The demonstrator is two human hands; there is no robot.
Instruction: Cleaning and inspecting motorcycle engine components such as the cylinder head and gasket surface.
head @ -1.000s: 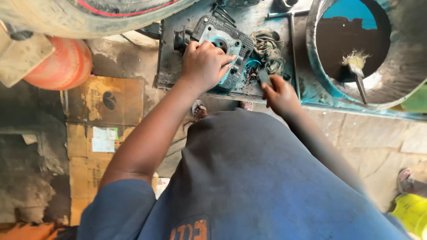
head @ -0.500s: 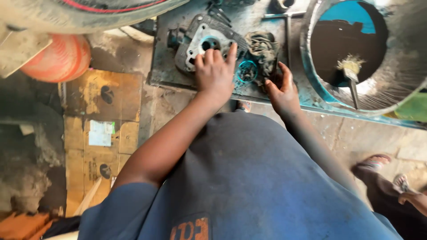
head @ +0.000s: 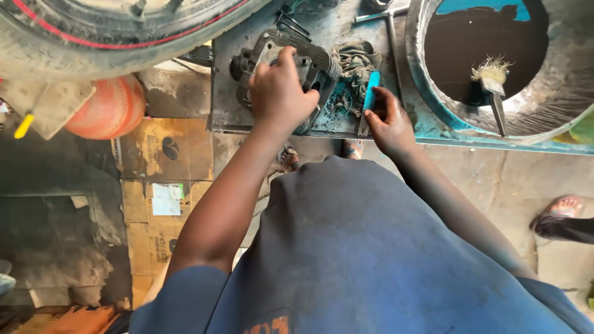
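Both hands shifted on the counter (head: pixel 223 117): left hand (head: pixel 281 93) now covers the engine part (head: pixel 312 62).
Its fingers clamp the casting at upper centre; right hand (head: pixel 387 120) fingers pinch a blue scraper (head: pixel 372 89), so cleaning looks underway.

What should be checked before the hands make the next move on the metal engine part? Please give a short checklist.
1. Left hand grips the engine part: ok.
2. Right hand holds the blue tool: ok.
3. Part rests fully on the metal tray: ok.
4. Rag clear of the part: not ok, it touches it.
5. Brush stays in the basin: ok.
6. Tool tip position: cannot tell.
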